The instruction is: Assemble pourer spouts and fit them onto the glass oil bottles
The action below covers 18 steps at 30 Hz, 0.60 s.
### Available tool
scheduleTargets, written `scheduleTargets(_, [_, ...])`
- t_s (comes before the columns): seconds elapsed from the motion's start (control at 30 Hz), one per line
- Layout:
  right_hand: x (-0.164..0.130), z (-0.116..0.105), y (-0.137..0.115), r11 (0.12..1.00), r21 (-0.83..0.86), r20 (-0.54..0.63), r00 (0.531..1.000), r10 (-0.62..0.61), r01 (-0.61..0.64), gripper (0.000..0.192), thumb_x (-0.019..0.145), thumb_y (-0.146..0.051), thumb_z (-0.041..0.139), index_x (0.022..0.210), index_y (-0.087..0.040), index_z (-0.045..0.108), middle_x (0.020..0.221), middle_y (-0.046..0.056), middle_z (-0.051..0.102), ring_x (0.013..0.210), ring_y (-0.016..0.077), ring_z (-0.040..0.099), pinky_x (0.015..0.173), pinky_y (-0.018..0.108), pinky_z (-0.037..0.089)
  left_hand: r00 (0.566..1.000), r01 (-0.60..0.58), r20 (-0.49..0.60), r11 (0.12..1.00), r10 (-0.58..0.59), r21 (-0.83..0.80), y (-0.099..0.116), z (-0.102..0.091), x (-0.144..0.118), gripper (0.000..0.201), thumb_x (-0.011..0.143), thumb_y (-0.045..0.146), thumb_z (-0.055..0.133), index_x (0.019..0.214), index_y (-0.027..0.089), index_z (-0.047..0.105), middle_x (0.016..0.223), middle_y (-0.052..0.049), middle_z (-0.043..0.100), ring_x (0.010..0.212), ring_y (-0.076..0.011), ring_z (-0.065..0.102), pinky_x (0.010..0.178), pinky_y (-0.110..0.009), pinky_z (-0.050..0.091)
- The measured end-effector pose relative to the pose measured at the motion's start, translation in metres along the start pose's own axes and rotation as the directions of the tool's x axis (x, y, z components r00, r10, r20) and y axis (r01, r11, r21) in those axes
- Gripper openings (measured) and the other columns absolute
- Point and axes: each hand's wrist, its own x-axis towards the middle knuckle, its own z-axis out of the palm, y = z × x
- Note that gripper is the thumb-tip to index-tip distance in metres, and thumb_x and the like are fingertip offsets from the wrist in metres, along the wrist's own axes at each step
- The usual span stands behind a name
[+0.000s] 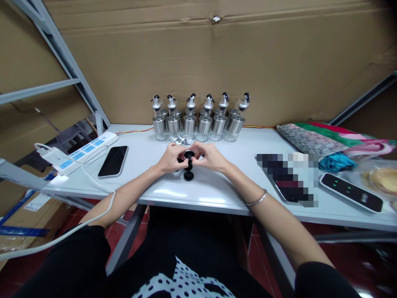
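My left hand (172,158) and my right hand (208,155) meet just above the table, thumbs and fingers closed on a small black round stopper (189,154). Fingers cover part of it, so its full shape is hidden. More black round pieces (188,176) lie directly below the hands. Beyond my fingertips is a cluster of small silvery spout parts (182,140), partly covered by the hands. Behind them stands a row of glass oil bottles (204,126) with steel sleeves; the front ones carry silver pour spouts with black flip caps (209,98).
A phone (113,161) and a white power strip (88,150) with a cable lie at left. To the right are a partly blurred dark device (288,188), a white device with green lights (350,192) and colourful fabric (335,138). Cardboard (173,54) stands behind the table.
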Motion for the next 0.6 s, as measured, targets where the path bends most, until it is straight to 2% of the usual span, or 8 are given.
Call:
scheduleTargets(0.2, [-0.001,-0.002,-0.008,0.998,-0.068,0.003,1.0,-0.006,0.006,0.01,0.063,-0.018,0.059,0.069,-0.018,0.051,0.057,-0.004,0.055,0.053,0.0091,0.048,0.053,0.02,0.039,0.999,-0.033,-0.04,0.999,0.034,0.025,0.007,-0.002,0.0,0.02,0.067,0.033,0.045,0.059,0.02,0.032,0.053,0.004,0.044,0.056,-0.0143,0.04,0.079,-0.038,0.036])
scheduleTargets(0.4, [0.0,-0.001,-0.006,0.999,-0.054,-0.029,1.0,-0.005,0.003,0.013,0.062,-0.018,0.058,0.07,-0.019,0.049,0.056,-0.005,0.054,0.051,0.0088,0.047,0.051,0.02,0.039,0.998,-0.031,-0.048,0.999,0.033,0.041,0.002,0.002,-0.001,0.017,0.069,0.031,0.046,0.061,0.02,0.037,0.056,0.003,0.046,0.058,-0.0147,0.042,0.08,-0.038,0.037])
scheduleTargets(0.5, [0.0,-0.001,-0.002,1.0,0.018,-0.073,0.997,0.007,-0.006,0.015,0.064,-0.019,0.059,0.076,-0.019,0.05,0.062,-0.003,0.059,0.055,0.0104,0.054,0.054,0.022,0.045,0.996,-0.003,-0.087,1.0,0.004,0.013,-0.001,0.005,-0.001,0.013,0.075,0.032,0.044,0.072,0.02,0.046,0.066,0.001,0.054,0.065,-0.0165,0.05,0.079,-0.037,0.038])
scheduleTargets(0.6, [0.001,-0.002,0.003,0.996,0.089,-0.136,0.991,0.014,-0.002,0.019,0.066,-0.022,0.061,0.08,-0.019,0.048,0.072,0.0,0.063,0.062,0.0125,0.059,0.061,0.025,0.05,0.987,-0.022,-0.162,0.998,0.013,-0.054,-0.001,0.007,-0.002,0.019,0.084,0.032,0.04,0.091,0.018,0.051,0.085,-0.004,0.06,0.081,-0.0193,0.055,0.081,-0.037,0.041])
